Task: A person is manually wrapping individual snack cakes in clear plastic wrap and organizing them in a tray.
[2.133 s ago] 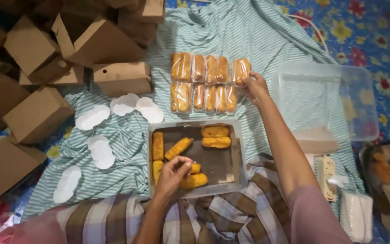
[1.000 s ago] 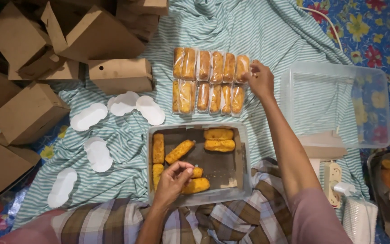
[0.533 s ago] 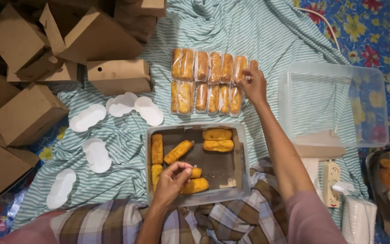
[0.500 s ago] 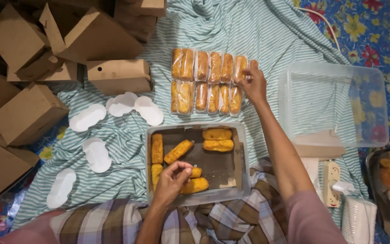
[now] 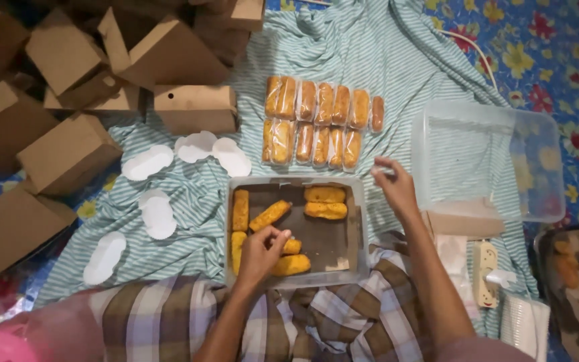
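Observation:
A clear plastic tray lined with brown paper lies in front of my lap and holds several golden fried rolls. My left hand hovers over the tray's near left part, fingers pinched together right beside a small roll; whether it grips anything is hidden. My right hand is at the tray's far right corner, fingers loosely apart and empty. Beyond the tray, two rows of plastic-wrapped rolls lie on the striped cloth, with one more wrapped roll at the right end of the far row.
Folded brown cardboard boxes pile up at the far left. White paper liners are scattered left of the tray. A big clear plastic tub stands on the right, with a power strip and a dark tray near it.
My right hand has let go of the wrapped roll at the right end of the far row and drawn back toward the tray. My left hand has stayed in place.

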